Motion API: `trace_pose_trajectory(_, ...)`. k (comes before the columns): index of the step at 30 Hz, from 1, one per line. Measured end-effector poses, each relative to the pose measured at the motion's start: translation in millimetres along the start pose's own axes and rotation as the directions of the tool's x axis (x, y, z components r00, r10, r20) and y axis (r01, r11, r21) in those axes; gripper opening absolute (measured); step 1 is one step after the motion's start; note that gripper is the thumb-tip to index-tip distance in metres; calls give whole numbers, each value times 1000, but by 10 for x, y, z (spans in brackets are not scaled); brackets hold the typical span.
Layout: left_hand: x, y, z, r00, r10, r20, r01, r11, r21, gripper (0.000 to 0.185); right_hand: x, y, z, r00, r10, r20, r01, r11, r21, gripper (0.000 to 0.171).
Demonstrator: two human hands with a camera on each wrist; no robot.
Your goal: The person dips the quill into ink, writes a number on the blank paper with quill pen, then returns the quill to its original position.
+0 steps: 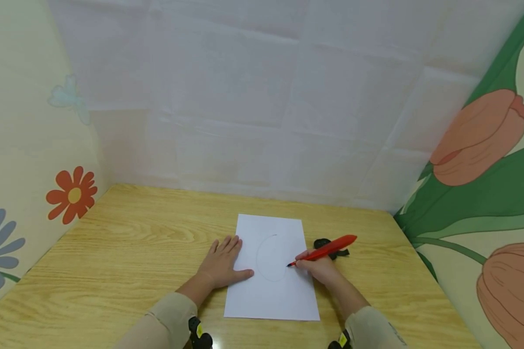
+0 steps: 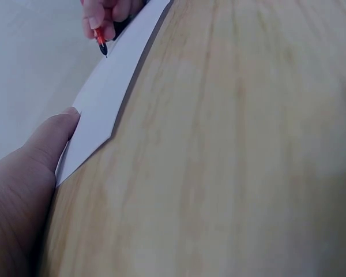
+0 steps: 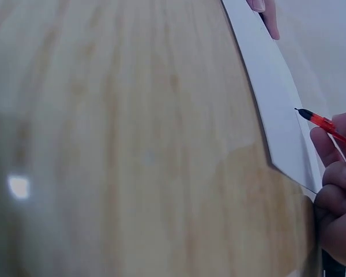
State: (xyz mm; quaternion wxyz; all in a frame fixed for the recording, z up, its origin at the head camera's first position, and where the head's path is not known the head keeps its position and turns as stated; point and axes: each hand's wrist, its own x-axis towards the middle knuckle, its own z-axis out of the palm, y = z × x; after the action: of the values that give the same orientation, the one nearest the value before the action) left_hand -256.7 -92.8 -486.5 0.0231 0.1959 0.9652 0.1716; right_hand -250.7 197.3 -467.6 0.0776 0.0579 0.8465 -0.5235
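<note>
A white sheet of paper (image 1: 270,303) lies on the wooden table, bearing a thin, faint curved line (image 1: 257,257) like an unclosed oval. My left hand (image 1: 221,264) rests spread at the sheet's left edge, its thumb on the paper; the left wrist view shows that thumb (image 2: 55,133) close up. Between thumb and fingers, my right hand (image 1: 320,267) pinches a red pen (image 1: 336,246) with a black tip and a wide, feather-like upper end. Its tip is at the paper, near the right side of the curve. In the right wrist view the other fingers (image 3: 337,196) are curled.
Just beyond the right hand lies a black object (image 1: 322,243) with a strip-like end, partly hidden by the pen. The wooden table (image 1: 157,228) runs back to a pale creased sheet (image 1: 227,97). Flower-patterned panels (image 1: 502,203) stand at both sides.
</note>
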Motion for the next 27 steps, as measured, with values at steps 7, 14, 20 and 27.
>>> trace_pose_trajectory(7,-7,7,-13,1000,-13,21,13,1000,12,99,25,-1,5,1000,-7,-13,7,1000,12,16)
trace_pose_trajectory(14,-11,25,-33,1000,-12,19,12,1000,8,98,39,-29,14,1000,5,-21,-5,1000,7,16)
trace_pose_trajectory(20,-9,24,-29,1000,-12,12,12,1000,13,98,48,-54,24,999,24,-34,-24,1000,-9,18)
trace_pose_trajectory(27,-6,22,-31,1000,-13,9,13,1000,7,98,87,-57,49,999,-6,-43,6,1000,-12,17)
